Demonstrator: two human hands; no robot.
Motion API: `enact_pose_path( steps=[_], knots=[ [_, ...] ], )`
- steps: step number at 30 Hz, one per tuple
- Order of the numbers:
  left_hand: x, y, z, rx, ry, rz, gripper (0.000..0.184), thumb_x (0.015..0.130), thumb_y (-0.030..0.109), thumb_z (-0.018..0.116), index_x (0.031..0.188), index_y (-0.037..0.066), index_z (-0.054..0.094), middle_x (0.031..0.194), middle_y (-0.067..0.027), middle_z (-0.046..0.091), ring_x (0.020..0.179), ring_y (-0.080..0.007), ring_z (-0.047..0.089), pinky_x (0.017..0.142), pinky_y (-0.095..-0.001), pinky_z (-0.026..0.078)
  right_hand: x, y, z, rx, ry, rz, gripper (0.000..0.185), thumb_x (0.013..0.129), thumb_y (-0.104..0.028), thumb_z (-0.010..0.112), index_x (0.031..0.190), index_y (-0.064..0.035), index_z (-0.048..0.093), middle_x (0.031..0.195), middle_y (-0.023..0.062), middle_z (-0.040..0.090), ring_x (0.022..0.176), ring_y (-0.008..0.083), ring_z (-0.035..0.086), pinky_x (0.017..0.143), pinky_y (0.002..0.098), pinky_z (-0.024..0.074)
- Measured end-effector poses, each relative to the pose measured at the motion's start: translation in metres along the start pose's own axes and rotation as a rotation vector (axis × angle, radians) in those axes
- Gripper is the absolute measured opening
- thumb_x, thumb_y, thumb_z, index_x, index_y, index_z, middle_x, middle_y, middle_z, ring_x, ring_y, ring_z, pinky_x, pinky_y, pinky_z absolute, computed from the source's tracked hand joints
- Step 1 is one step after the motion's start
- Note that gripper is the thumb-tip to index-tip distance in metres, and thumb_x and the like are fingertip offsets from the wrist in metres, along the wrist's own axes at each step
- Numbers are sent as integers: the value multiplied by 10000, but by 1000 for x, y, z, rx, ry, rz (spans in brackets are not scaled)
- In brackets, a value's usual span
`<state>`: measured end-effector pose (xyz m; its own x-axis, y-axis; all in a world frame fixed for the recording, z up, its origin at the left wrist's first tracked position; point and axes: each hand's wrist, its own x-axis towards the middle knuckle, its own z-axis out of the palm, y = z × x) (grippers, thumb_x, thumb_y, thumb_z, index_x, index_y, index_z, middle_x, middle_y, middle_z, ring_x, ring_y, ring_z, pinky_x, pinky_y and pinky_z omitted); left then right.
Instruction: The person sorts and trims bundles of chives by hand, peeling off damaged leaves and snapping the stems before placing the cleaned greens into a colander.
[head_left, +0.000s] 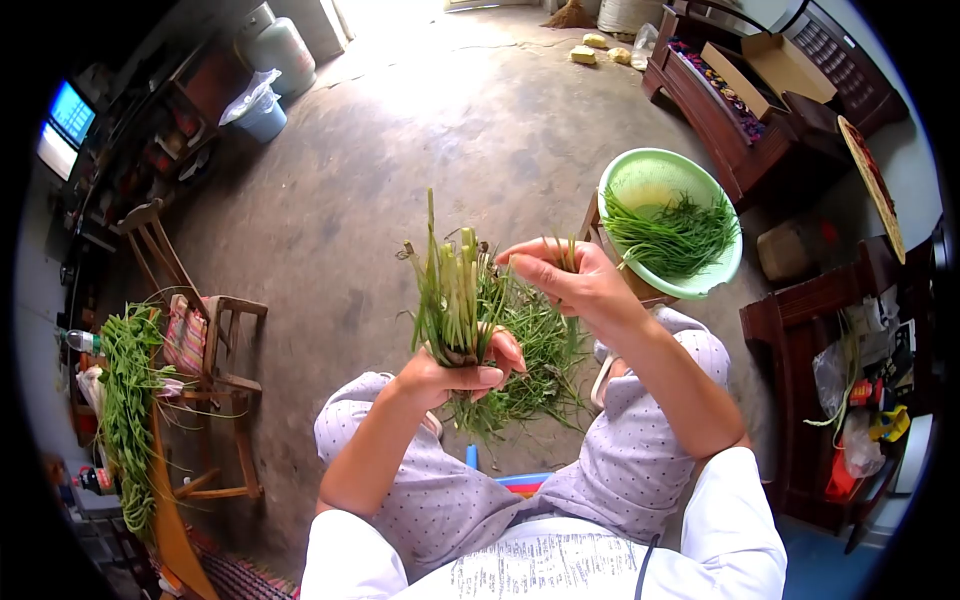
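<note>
A bunch of green stems (456,305) stands upright in my left hand (455,378), whose fingers wrap round its lower part. To the right and a little higher, my right hand (575,280) is closed, with a few thin green stalks between the fingers and some hanging below the palm. Its thumb and index fingertips are near the top right of the bunch. Beneath both hands, a loose pile of green stems and leaves (540,360) lies on the floor between my knees.
A green basin (722,270) with cut greens (680,235) rests on a wooden stool at the right. Long leafy greens (130,400) lie at the left beside a wooden chair (225,320). A blue bin (262,118) stands further back, and dark wooden furniture (690,110) is at the right.
</note>
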<state>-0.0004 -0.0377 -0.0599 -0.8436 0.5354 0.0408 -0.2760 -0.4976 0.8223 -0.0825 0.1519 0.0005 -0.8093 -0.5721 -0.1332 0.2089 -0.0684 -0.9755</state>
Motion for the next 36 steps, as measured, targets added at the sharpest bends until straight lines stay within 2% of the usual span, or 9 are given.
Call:
enact_pose_path(
  steps=[3, 5, 8, 12, 13, 18, 23, 28, 36],
  knots=[
    [0, 1, -1, 25, -19, -15, 236, 755, 98, 665, 962, 19, 581, 929, -131, 542, 603, -162, 512, 433, -224, 369, 3, 8, -8, 12, 64, -21, 204, 854, -235, 641, 927, -45, 665, 637, -93, 515, 537, -13, 401, 457, 159, 298],
    [-2, 2, -5, 62, -184, 23, 253, 749, 98, 675, 965, 7, 579, 931, -153, 544, 622, -172, 532, 435, -232, 382, 7, 9, -17, 39, 239, -132, 157, 846, -230, 649, 900, -83, 670, 566, -113, 450, 446, -16, 297, 379, 178, 214],
    [-4, 3, -3, -138, -338, 110, 181, 721, 83, 688, 871, 6, 623, 844, -169, 601, 528, -146, 553, 437, -242, 413, 13, 2, -36, 99, 389, -255, 154, 853, -223, 642, 895, -78, 671, 556, -120, 420, 457, -20, 273, 394, 184, 183],
    [-7, 11, -2, -278, -444, 299, 212, 792, 274, 685, 794, 65, 651, 724, -111, 653, 456, -122, 564, 390, -194, 397, 10, -7, -41, 21, 492, -309, 168, 860, -210, 630, 917, -55, 662, 571, -109, 427, 444, -22, 278, 384, 169, 176],
    [-8, 11, -8, -345, -501, 328, 159, 713, 97, 722, 846, 57, 644, 733, -112, 654, 482, -118, 560, 439, -217, 427, 11, -7, -43, 29, 540, -332, 160, 858, -205, 637, 900, -53, 665, 565, -119, 400, 459, -18, 257, 403, 182, 159],
    [-6, 18, -27, -477, -619, 388, 202, 684, 22, 719, 860, 73, 633, 786, -110, 657, 507, -146, 571, 399, -202, 405, 14, -4, -48, 42, 627, -364, 152, 852, -194, 647, 886, -47, 667, 557, -129, 364, 478, -14, 237, 426, 197, 146],
    [-14, 17, -22, -290, -109, 432, 206, 778, 100, 648, 963, 75, 560, 752, -92, 595, 483, -107, 454, 337, -219, 310, 14, -3, -46, 18, 605, -364, 154, 851, -195, 648, 885, -46, 670, 556, -129, 367, 474, -15, 237, 423, 199, 149],
    [2, 6, -7, 116, 524, 163, 246, 816, 96, 633, 1057, 55, 605, 976, -97, 653, 641, -84, 567, 517, -187, 410, 11, -2, -36, -35, 538, -308, 163, 853, -221, 641, 898, -66, 663, 555, -114, 407, 438, -22, 262, 394, 174, 162],
    [26, -7, 13, 318, 495, 68, 204, 824, 148, 658, 992, 35, 647, 880, -54, 662, 655, -76, 570, 577, -209, 453, 17, 11, -17, -117, 459, -319, 148, 865, -177, 629, 867, -30, 649, 530, -122, 344, 472, -12, 239, 415, 202, 168]
  ],
)
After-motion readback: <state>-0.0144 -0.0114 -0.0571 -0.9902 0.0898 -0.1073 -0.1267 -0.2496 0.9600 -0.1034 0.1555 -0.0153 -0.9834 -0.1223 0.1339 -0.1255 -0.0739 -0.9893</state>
